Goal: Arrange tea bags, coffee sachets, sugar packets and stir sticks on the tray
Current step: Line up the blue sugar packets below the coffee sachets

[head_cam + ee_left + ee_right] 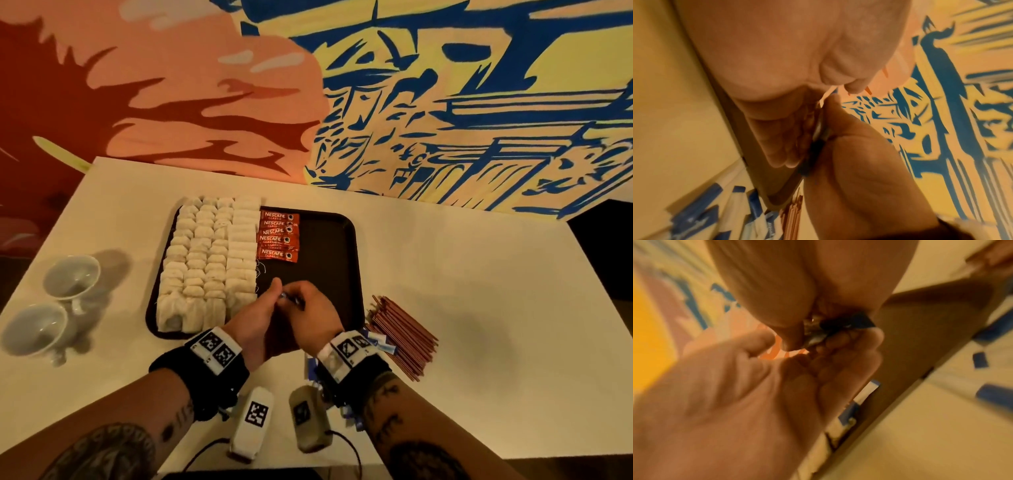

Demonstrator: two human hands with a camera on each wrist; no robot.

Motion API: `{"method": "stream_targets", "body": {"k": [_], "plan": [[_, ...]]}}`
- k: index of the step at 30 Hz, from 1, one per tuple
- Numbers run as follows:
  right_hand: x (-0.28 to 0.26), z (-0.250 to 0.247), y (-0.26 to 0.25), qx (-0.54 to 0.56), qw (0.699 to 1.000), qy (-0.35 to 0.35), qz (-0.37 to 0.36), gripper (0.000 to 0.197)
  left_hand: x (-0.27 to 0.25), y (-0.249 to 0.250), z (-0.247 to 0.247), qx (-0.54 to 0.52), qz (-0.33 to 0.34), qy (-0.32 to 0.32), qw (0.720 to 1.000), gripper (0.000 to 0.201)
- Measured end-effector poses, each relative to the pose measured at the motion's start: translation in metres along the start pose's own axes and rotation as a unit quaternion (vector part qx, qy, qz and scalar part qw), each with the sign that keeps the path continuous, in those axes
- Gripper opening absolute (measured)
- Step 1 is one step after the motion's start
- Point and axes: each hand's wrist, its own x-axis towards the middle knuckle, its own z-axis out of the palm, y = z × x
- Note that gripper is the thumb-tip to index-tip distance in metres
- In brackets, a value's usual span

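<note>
Holding both hands together over the near middle of the dark tray (pixel 346 236), you have your left hand (pixel 255 317) and your right hand (pixel 313 311) meeting fingertip to fingertip. Between them is a small bunch of blue-and-white sugar packets (pixel 289 298), pinched from both sides; the wrist views show fingers of each hand curled onto the same bundle, though blur hides how many packets it holds. White tea bags (pixel 209 260) fill the left part of the tray in tidy rows. Red coffee sachets (pixel 278 236) lie overlapped just to their right, at the far side. On the table (pixel 479 274), a heap of brown stir sticks (pixel 402 334) lies just off the tray's near right corner, with loose sugar packets (pixel 378 342) beside it under your right wrist. Two white cups (pixel 51 305) lie well to the left.
</note>
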Motion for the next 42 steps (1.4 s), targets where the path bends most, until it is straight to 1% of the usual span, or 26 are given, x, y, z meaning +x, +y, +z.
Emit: {"method": "stream_targets", "body": {"k": [2,5,6,7,9,10,11,12,13,15,17,20,23,25,27,29,30,31,32,34,35,36,38,40,41,42], "plan": [[0.009,-0.002,-0.002,0.046,0.999,-0.006,0.004,0.032,0.007,-0.002,0.000,-0.067,0.010,0.006,0.998,0.063],[0.021,-0.006,-0.004,0.121,0.990,-0.071,0.029,0.050,0.016,0.001,-0.004,-0.073,0.021,0.030,0.997,0.067],[0.024,-0.007,-0.004,0.131,0.987,-0.086,0.028,0.056,0.017,0.003,-0.006,-0.045,0.028,0.052,0.997,0.063],[0.026,-0.009,-0.001,0.132,0.986,-0.100,0.017,0.056,0.016,0.004,-0.008,-0.011,0.043,0.078,0.996,0.054],[0.033,-0.015,0.005,0.118,0.989,-0.094,-0.009,0.039,0.014,0.005,-0.013,0.046,0.071,0.143,0.986,0.033],[0.037,-0.020,0.008,0.098,0.992,-0.078,-0.019,0.033,0.014,0.006,-0.019,0.064,0.080,0.167,0.981,0.026],[0.042,-0.023,0.014,0.059,0.996,-0.060,-0.024,0.031,0.012,0.007,-0.024,0.070,0.084,0.176,0.978,0.023],[0.045,-0.025,0.019,0.007,0.998,-0.055,-0.030,0.031,0.012,0.007,-0.031,0.064,0.084,0.178,0.978,0.022],[0.047,-0.025,0.022,-0.065,0.995,-0.069,-0.039,0.032,0.010,0.009,-0.037,0.051,0.085,0.177,0.979,0.023],[0.052,-0.016,0.028,-0.218,0.965,-0.135,-0.057,0.037,0.006,0.012,-0.047,0.032,0.081,0.180,0.980,0.025],[0.054,-0.002,0.032,-0.305,0.933,-0.180,-0.057,0.044,0.002,0.012,-0.052,0.030,0.073,0.176,0.981,0.029],[0.057,0.017,0.037,-0.361,0.913,-0.177,-0.070,0.043,0.001,0.013,-0.055,0.032,0.052,0.190,0.980,0.042],[0.061,0.023,0.038,-0.403,0.896,-0.162,-0.091,0.033,-0.001,0.013,-0.053,0.062,0.055,0.212,0.974,0.052],[0.064,0.022,0.040,-0.422,0.885,-0.166,-0.104,0.028,-0.001,0.012,-0.052,0.087,0.064,0.223,0.969,0.054],[0.065,0.019,0.039,-0.443,0.872,-0.176,-0.115,0.030,0.000,0.012,-0.053,0.088,0.075,0.233,0.966,0.053],[0.064,0.009,0.037,-0.448,0.868,-0.185,-0.108,0.028,0.002,0.012,-0.054,0.085,0.088,0.237,0.964,0.048],[0.064,0.002,0.036,-0.438,0.874,-0.188,-0.097,0.025,0.003,0.012,-0.053,0.085,0.096,0.237,0.963,0.044],[0.063,-0.006,0.037,-0.415,0.887,-0.185,-0.080,0.020,0.004,0.012,-0.052,0.082,0.106,0.234,0.963,0.039],[0.062,-0.014,0.039,-0.374,0.909,-0.178,-0.054,0.015,0.004,0.012,-0.049,0.078,0.119,0.228,0.963,0.032],[0.058,-0.032,0.045,-0.220,0.963,-0.157,-0.004,0.007,0.005,0.013,-0.042,0.064,0.146,0.207,0.965,0.018],[0.056,-0.038,0.048,-0.121,0.980,-0.154,0.012,0.007,0.005,0.015,-0.037,0.061,0.159,0.196,0.966,0.015],[0.052,-0.042,0.049,-0.020,0.986,-0.160,0.032,0.006,0.006,0.016,-0.033,0.064,0.170,0.190,0.965,0.016],[0.044,-0.047,0.047,0.151,0.972,-0.172,0.060,0.004,0.009,0.017,-0.023,0.090,0.185,0.190,0.960,0.021],[0.039,-0.048,0.042,0.236,0.953,-0.180,0.057,0.009,0.012,0.019,-0.013,0.118,0.186,0.183,0.958,0.016],[0.038,-0.047,0.039,0.252,0.948,-0.188,0.054,0.010,0.014,0.020,-0.008,0.132,0.184,0.177,0.958,0.011],[0.038,-0.046,0.037,0.259,0.945,-0.193,0.050,0.012,0.016,0.021,-0.005,0.148,0.185,0.171,0.956,0.012]]}}
